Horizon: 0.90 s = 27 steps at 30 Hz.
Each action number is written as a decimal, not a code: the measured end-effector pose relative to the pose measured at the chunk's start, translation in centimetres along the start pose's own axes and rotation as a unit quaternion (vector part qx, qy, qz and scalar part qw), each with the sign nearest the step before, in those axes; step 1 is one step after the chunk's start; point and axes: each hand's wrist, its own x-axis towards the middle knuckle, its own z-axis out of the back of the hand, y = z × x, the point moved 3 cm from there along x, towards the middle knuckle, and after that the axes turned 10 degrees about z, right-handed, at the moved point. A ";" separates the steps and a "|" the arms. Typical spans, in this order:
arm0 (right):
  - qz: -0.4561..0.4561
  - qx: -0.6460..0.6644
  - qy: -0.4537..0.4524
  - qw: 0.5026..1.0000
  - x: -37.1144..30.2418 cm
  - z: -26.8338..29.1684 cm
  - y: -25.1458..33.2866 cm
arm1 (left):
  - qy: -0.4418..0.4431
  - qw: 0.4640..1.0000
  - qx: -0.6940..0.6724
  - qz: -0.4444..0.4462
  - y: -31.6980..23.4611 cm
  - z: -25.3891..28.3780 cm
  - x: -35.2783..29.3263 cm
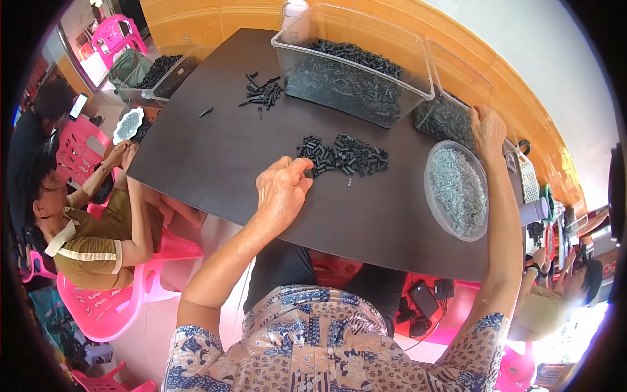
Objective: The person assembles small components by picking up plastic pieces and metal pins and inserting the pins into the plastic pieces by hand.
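My left hand (pixel 282 189) is closed in front of a pile of small black plastic parts (pixel 353 155), its fingertips at the pile's left edge. What it pinches, if anything, is hidden. My right hand (pixel 488 132) reaches out at the far right, fingers curled over the edge of a smaller clear bin (pixel 444 121) with black parts inside. Nothing can be made out between those fingers. Under my right forearm stands a round clear tub (pixel 429 189) full of small silvery pieces, probably screws. A single small piece (pixel 349 182) lies just below the pile.
A large clear bin (pixel 353 103) heaped with black parts stands at the table's (pixel 222 150) back. A looser group of black parts (pixel 262 93) lies to its left. A grey cup-like cylinder (pixel 533 212) is beyond my right forearm. Another person (pixel 98 242) sits at left near pink chairs.
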 end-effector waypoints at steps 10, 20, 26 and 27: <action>0.127 0.204 -0.146 0.960 -4.1 3.5 8.3 | -0.015 0.998 0.026 -0.063 -1.3 -1.3 0.9; 0.158 0.372 -0.042 0.914 -9.7 3.7 16.9 | -0.032 0.983 0.132 -0.120 -2.1 -4.3 3.9; 0.155 0.400 -0.033 0.903 -10.5 3.4 17.6 | -0.008 0.983 0.137 -0.118 -1.6 -4.6 4.5; 0.156 0.409 -0.030 0.898 -10.7 3.2 17.7 | -0.009 0.984 0.133 -0.122 -1.5 -4.5 4.5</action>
